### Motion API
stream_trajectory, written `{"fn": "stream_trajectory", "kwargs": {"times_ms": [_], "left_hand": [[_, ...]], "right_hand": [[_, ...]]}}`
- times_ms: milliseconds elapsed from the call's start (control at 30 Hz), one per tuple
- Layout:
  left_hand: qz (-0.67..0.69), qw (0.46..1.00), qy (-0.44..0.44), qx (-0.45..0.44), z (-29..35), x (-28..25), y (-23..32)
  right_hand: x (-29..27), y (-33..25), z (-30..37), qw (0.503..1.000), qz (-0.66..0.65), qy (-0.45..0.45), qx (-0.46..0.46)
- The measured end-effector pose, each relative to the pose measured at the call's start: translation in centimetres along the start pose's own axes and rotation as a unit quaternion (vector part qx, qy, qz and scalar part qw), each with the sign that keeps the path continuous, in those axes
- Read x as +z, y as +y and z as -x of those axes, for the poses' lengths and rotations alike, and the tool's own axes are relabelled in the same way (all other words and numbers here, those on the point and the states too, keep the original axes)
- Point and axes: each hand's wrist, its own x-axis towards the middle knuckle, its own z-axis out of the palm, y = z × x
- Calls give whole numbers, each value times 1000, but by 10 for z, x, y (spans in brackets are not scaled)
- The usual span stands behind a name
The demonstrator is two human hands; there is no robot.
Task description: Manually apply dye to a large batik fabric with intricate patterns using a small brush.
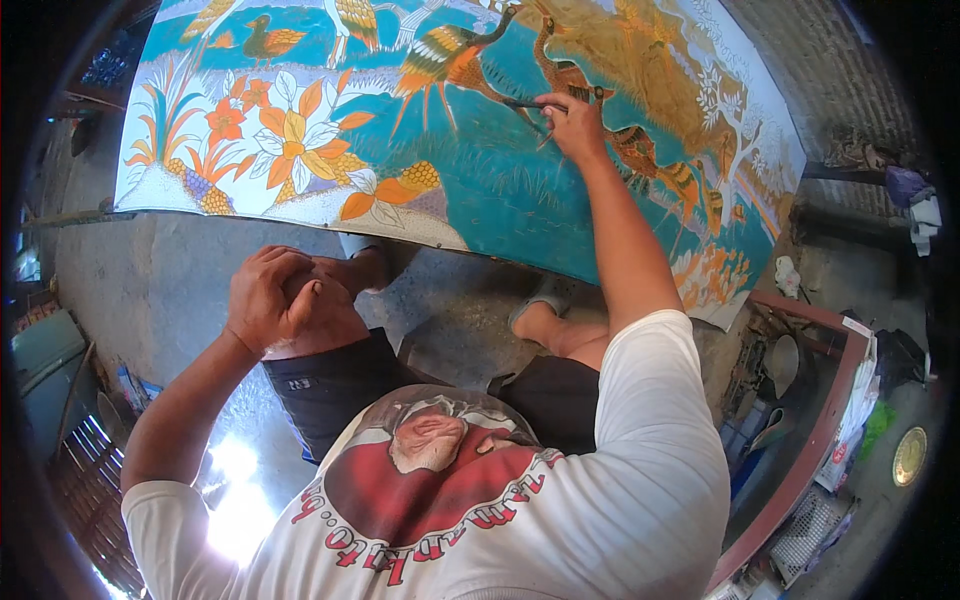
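Observation:
A large painted canvas spans the top of the view, showing birds, flowers and teal water. Over its middle, my right hand pinches a slim dark paintbrush, which points left among the long-necked birds. Whether its tip touches the surface I cannot tell. My left hand rests on my bent left knee, below the canvas's near edge. Its fingers curve loosely over the knee, holding nothing.
Grey floor shows under the canvas, with my sandalled foot there. At right stands a reddish-brown wooden frame with utensils inside. A round gold-coloured object lies beyond it. Slatted woven material is at lower left.

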Motion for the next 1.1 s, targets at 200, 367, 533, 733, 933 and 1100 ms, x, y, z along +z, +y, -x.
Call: {"fn": "stream_trajectory", "kwargs": {"times_ms": [200,367,533,733,933,1100], "left_hand": [[-3,1000,-4,0,0,0,-2],[-2,1000,-9,-4,-2,0,-2],[-6,1000,-4,4,1,2,-3],[-13,1000,-7,-4,3,-1,-3],[-5,1000,-8,0,0,1,-5],[-14,1000,4,-6,4,1,-2]], "right_hand": [[-11,-20,6,997,-65,41,3],[7,-40,-1,988,-145,46,-16],[28,-41,-6,997,-77,19,-21],[28,-34,-4,996,-4,65,-56],[36,-47,-13,994,24,48,-97],[28,-39,-8,996,38,44,-69]]}}
